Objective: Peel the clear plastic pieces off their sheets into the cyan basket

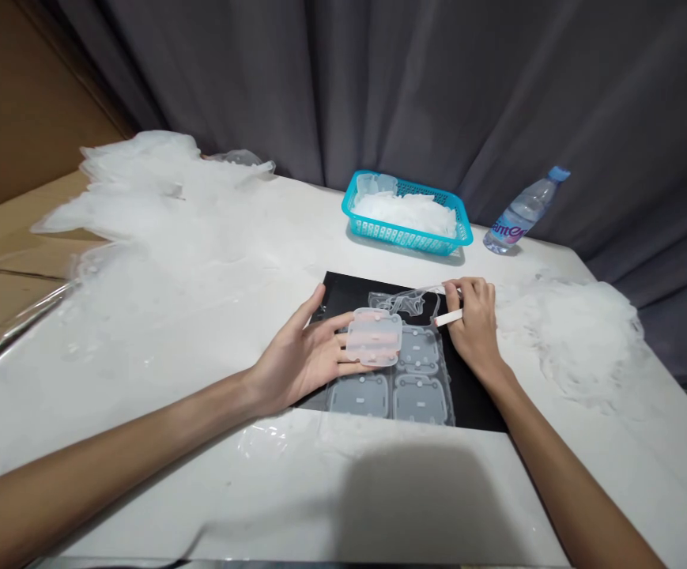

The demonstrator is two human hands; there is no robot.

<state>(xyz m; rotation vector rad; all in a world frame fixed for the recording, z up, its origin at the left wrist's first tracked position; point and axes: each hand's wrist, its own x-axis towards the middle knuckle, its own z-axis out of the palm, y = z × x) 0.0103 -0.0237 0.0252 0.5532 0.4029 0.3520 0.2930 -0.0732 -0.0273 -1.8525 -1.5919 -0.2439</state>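
A translucent, square plastic piece with rounded corners (374,338) rests across the fingers of my left hand (292,359), which is turned palm up. The fingers show through the piece. My right hand (474,328) grips a slim white pen-like tool (450,318), its tip pointing left. Loose clear plastic trim (405,302) trails from by the right fingertips; whether they pinch it I cannot tell. Beneath both hands, a clear moulded sheet with similar square shapes (420,399) lies on a black mat (477,399). My left hand and the piece hide part of the sheet.
A blue basket (405,235) of translucent pieces stands behind the mat, with a water bottle (524,212) to its right. Heaps of whitish plastic lie at the left (141,190) and right (589,336) of the white table (248,490). Cardboard (16,205) borders the left side; a grey curtain (414,87) hangs behind.
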